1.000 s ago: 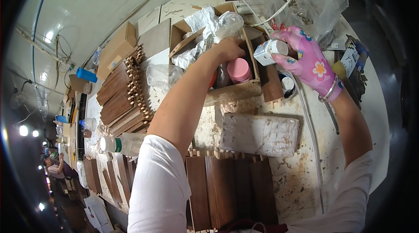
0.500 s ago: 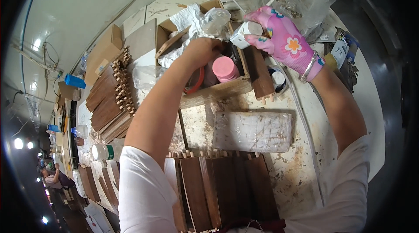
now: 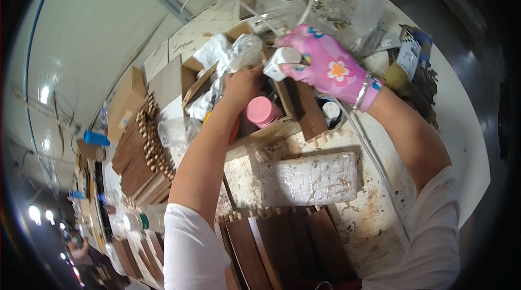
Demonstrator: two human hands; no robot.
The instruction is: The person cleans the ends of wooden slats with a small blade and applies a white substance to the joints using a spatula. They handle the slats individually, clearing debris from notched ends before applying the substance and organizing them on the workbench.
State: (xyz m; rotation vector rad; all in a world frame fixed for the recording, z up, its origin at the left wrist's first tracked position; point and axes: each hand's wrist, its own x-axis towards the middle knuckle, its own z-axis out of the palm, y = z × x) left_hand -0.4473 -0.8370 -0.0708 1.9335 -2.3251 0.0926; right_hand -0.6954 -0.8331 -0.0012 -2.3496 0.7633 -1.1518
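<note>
My right hand [image 3: 331, 67], in a pink flowered glove, grips a small white bottle [image 3: 278, 65] by its side above the right edge of a wooden box [image 3: 266, 140]. My bare left hand [image 3: 243, 88] reaches down into this box; its fingertips are hidden among the contents. Just below that hand stands a jar with a pink lid [image 3: 262, 111]. An orange ring [image 3: 235, 131] shows partly behind my left forearm. Crumpled white wrapping [image 3: 213, 51] and clear plastic fill the box's far left part.
A dark board with dowels [image 3: 306, 108] leans along the box's right side, beside a white-capped container [image 3: 331, 109]. Nearer lies a plastic-wrapped white block [image 3: 309, 178]. Dowelled boards [image 3: 282, 246] lie in front, with another stack [image 3: 135, 159] at left. A white cable [image 3: 374, 159] crosses the table.
The view has shifted, so the table sits lower and further left. The white bottle stays in my right hand, and my left hand remains in the box.
</note>
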